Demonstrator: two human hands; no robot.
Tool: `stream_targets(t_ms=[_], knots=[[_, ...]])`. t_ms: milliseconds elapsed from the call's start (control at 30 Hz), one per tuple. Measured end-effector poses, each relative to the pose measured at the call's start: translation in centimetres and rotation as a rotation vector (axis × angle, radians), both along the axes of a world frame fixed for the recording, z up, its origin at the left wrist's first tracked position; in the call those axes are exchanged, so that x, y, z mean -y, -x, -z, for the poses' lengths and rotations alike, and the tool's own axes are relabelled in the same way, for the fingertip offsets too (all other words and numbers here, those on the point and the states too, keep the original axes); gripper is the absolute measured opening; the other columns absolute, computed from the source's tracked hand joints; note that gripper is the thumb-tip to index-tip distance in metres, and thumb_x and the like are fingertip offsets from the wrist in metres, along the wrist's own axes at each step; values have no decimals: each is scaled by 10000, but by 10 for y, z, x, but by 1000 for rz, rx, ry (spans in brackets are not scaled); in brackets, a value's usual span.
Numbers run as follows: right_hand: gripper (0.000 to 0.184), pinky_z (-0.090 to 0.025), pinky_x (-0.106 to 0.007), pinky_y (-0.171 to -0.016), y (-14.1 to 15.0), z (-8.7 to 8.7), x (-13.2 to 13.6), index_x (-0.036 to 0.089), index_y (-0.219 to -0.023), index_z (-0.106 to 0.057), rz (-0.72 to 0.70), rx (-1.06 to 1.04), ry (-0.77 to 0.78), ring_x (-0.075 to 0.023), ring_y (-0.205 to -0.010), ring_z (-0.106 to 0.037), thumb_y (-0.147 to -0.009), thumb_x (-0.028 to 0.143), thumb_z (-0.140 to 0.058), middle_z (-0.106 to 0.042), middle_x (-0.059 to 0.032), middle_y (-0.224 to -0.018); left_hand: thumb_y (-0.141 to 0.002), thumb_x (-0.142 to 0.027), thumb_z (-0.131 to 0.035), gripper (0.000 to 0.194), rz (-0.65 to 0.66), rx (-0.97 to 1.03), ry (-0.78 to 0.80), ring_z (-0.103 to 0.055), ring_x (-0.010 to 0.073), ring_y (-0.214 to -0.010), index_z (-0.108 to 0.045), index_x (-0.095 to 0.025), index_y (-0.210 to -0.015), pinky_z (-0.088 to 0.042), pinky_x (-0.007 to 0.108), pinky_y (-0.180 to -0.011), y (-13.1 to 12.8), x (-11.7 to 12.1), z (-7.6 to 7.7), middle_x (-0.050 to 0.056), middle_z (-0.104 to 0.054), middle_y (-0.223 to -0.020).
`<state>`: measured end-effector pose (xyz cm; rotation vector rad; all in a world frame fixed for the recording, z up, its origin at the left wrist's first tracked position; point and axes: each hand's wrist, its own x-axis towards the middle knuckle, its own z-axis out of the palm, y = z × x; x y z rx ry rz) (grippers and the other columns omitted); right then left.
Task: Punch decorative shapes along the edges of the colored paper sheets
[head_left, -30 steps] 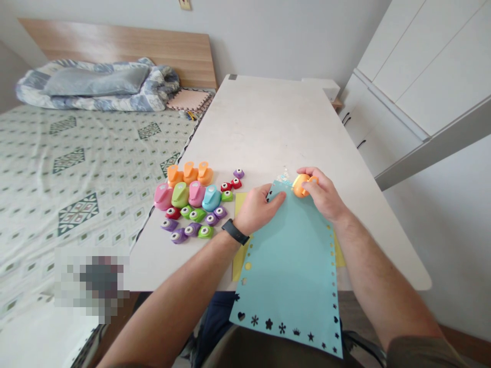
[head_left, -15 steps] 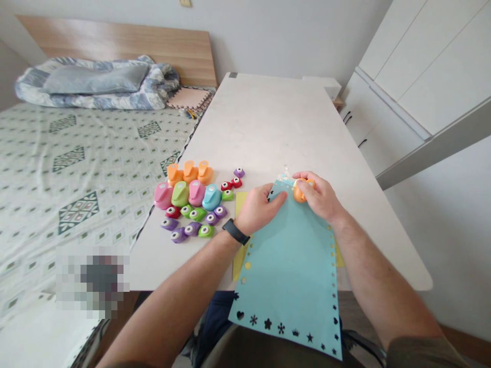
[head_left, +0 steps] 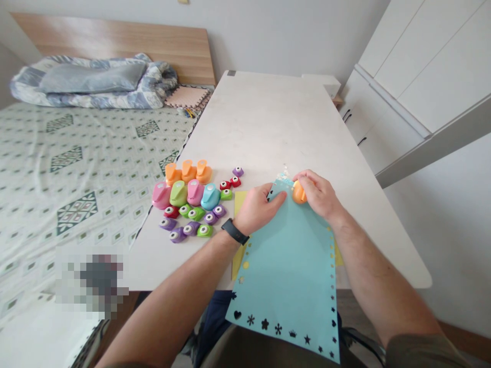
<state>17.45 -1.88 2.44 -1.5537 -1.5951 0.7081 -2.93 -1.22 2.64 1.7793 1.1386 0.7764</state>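
A light blue sheet of paper [head_left: 290,266] has shaped holes along its edges: hearts, stars, flowers, a crown. Its near end hangs past the table edge. My left hand [head_left: 261,207] grips the sheet's far left part, thumb on top. In my right hand [head_left: 318,194] is an orange craft punch [head_left: 299,192], set at the far edge of the sheet on the right; the fingers press over its lever. Beneath the blue sheet lies yellow paper [head_left: 238,245]. Small paper cut-outs [head_left: 284,176] are scattered just beyond the sheet.
Left of the sheet stand larger craft punches, such as a pink one [head_left: 196,192] and a blue one [head_left: 210,197], with several small punches [head_left: 191,228] in front. The white table [head_left: 268,117] stretches away. A bed [head_left: 115,153] adjoins it on the left, cabinets [head_left: 399,92] at right.
The right hand's fingers have closed further over the orange punch, pushing its lever down and hiding more of it. The left hand and the sheet stay nearly in place.
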Motion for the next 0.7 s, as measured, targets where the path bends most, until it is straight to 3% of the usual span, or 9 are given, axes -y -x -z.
stream_targets(t_ms=[367,700], knots=[[362,-430,-295,-716,1,-2,0,213,-1006,-761,18,30,9,-180,-769,-609,-981,475,-513,-715,-19,-848,-948,-429,-555,318,5,3,-36,-449,118,-650,-668,-150,-845,-316,238,-572,0,0,3,-25,-529,-698],[348,-403,-284,-648,2,-2,0,217,-960,-751,39,81,-13,-166,-703,-594,-988,417,-468,-694,-5,-773,-951,-425,-549,314,13,1,-18,-463,121,-667,-674,-149,-868,-321,237,-577,0,0,2,-20,-539,-722]])
